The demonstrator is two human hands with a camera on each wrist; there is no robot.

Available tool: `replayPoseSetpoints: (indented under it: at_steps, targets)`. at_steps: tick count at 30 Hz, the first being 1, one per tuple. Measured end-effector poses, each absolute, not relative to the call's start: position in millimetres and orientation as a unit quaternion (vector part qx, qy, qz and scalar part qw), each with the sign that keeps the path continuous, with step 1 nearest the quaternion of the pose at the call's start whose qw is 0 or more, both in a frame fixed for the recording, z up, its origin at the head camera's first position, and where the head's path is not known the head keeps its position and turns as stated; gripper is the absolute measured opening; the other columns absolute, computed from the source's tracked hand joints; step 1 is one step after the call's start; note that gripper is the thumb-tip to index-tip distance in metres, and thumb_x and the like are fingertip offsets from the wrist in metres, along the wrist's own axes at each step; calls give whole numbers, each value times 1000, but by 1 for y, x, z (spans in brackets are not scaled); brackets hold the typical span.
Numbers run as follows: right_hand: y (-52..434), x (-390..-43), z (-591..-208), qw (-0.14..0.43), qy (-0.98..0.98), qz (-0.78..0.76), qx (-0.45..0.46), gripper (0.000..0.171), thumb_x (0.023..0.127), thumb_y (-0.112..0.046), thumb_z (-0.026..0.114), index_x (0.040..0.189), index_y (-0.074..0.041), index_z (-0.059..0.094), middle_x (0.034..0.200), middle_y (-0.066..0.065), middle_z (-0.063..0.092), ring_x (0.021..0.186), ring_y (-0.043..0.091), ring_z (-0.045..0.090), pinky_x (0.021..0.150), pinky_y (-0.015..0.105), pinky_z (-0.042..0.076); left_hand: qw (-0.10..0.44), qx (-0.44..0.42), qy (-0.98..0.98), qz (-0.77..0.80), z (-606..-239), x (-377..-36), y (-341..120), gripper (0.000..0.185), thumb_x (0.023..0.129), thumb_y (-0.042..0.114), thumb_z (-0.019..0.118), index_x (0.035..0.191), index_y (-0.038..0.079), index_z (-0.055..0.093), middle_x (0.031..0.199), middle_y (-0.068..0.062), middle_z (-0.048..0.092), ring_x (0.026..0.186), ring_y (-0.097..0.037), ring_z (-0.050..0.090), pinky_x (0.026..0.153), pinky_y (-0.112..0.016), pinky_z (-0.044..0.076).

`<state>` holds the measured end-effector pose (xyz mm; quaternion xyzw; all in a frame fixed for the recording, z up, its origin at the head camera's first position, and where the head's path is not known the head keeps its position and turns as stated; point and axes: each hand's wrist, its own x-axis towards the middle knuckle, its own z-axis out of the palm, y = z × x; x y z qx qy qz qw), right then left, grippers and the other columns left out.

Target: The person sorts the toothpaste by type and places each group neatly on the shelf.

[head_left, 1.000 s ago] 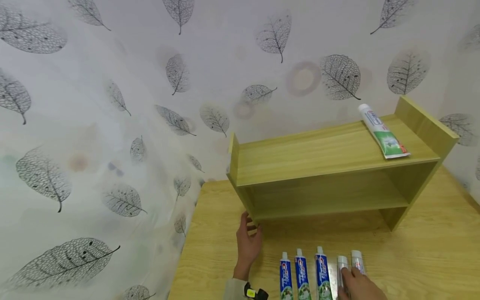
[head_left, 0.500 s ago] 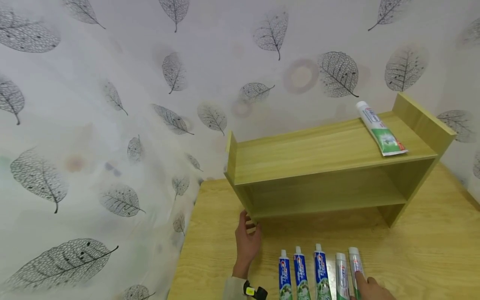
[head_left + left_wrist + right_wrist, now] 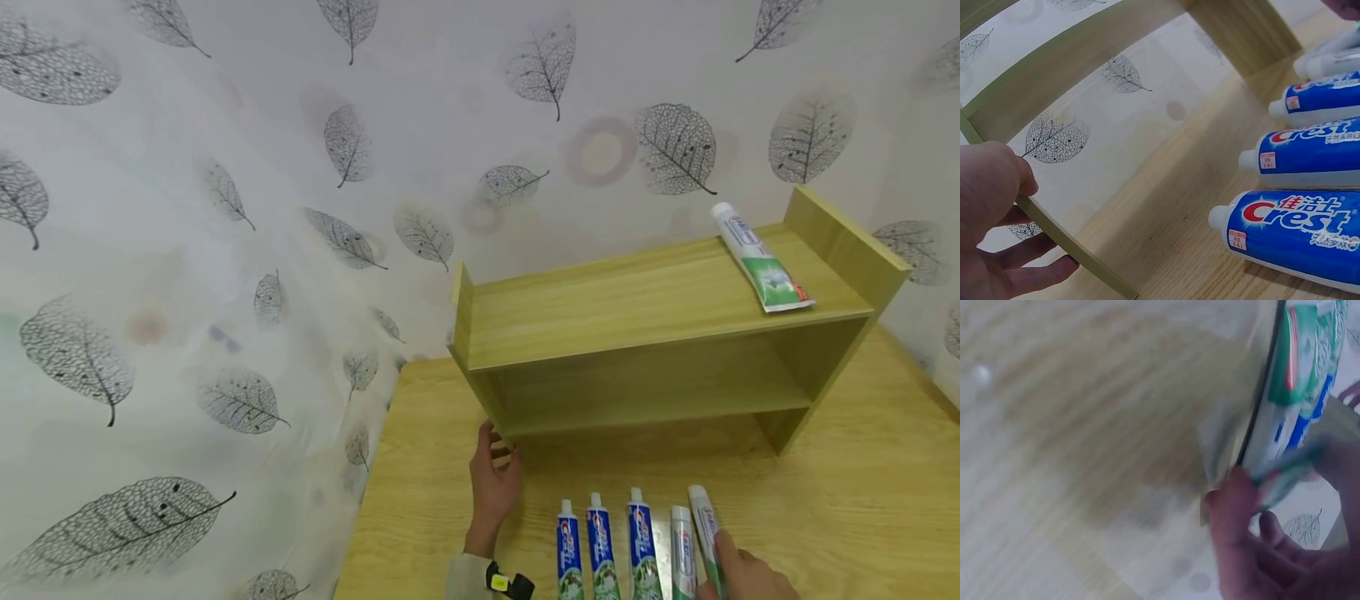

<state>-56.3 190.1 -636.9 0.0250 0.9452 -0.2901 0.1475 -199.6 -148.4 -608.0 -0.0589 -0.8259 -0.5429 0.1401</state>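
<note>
Right hand (image 3: pixel 746 575) at the bottom edge of the head view, fingers (image 3: pixel 1235 506) curled round the tail end of the white-and-green toothpaste tube (image 3: pixel 705 533), rightmost of 5 in a row on the light wooden table (image 3: pixel 862 517). Long axis running from the hand toward the light wooden 2-tier shelf unit (image 3: pixel 660 333), cap end pointing away and tilted slightly left, near the neighbouring white tube (image 3: pixel 681 546). Left of that, 3 blue-and-white Crest tubes (image 3: pixel 600 546) lying parallel, caps toward the shelf unit.

Left hand (image 3: pixel 492 483) on the shelf unit's lower left corner, thumb (image 3: pixel 997 181) and fingers pinching the thin side panel, shown only by the left wrist view. Right wrist view blurred, pinch on the tube's crimped end visible only there. Another white-and-green tube (image 3: pixel 757 260) lying on the top shelf.
</note>
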Motion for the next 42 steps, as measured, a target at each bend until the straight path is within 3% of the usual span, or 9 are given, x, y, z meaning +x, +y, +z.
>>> replayPoseSetpoints:
  at_steps: [4, 8, 19, 28, 31, 34, 38, 42]
  targets:
    - [190, -56, -622, 53, 958, -281, 34, 44, 89, -29, 81, 115, -5, 55, 61, -4, 45, 51, 13, 45, 47, 30, 34, 139, -57, -827, -542, -607, -200, -148, 55, 102, 1, 70, 152, 21, 56, 121, -15, 74, 94, -28, 77, 73, -31, 67]
    - [192, -54, -613, -20, 966, -256, 35, 39, 85, -29, 85, 110, -9, 62, 61, -7, 43, 50, 10, 40, 46, 27, 30, 134, -54, -827, -543, -607, -201, -148, 56, 102, 2, 71, 152, 23, 56, 121, -15, 74, 95, -27, 77, 74, -31, 66]
    - [192, -54, -573, -49, 969, -240, 41, 31, 81, -31, 90, 99, -15, 70, 63, -11, 49, 51, 6, 36, 47, 25, 29, 133, -48, -826, -546, -605, -202, -148, 54, 103, 6, 71, 152, 24, 57, 121, -13, 74, 95, -25, 76, 74, -30, 66]
    - [193, -56, -541, -283, 924, -255, -23, 32, 58, -22, 87, 86, -19, 73, 60, -20, 55, 53, -18, 22, 41, 15, 22, 137, -51, -823, -549, -607, -200, -148, 56, 103, 3, 72, 152, 25, 57, 120, -13, 74, 95, -29, 77, 73, -32, 67]
    - [195, -59, -528, -312, 912, -262, -40, 27, 62, -24, 83, 87, -18, 74, 60, -17, 59, 54, -20, 23, 41, 15, 22, 137, -52, -821, -552, -607, -200, -148, 57, 102, 2, 72, 152, 25, 57, 120, -13, 74, 95, -29, 77, 72, -31, 66]
    - [197, -63, -516, -339, 901, -263, -63, 23, 75, -35, 74, 88, -16, 74, 60, -16, 57, 55, -20, 22, 41, 14, 21, 140, -54, -821, -551, -608, -200, -148, 58, 102, 1, 72, 152, 26, 56, 120, -13, 74, 94, -29, 77, 72, -30, 66]
    - [200, -67, -501, -360, 894, -251, -87, 42, 90, -52, 55, 88, -15, 74, 60, -18, 54, 57, -19, 24, 43, 14, 21, 140, -54, -823, -547, -609, -201, -149, 58, 102, 1, 72, 152, 25, 56, 120, -13, 74, 94, -29, 77, 72, -30, 66]
    - [201, -68, -487, -367, 892, -246, -95, 53, 96, -60, 50, 89, -14, 75, 61, -17, 55, 58, -19, 27, 42, 13, 24, 137, -55, -825, -546, -609, -200, -149, 57, 102, 0, 71, 152, 24, 56, 120, -14, 74, 94, -29, 77, 73, -30, 66]
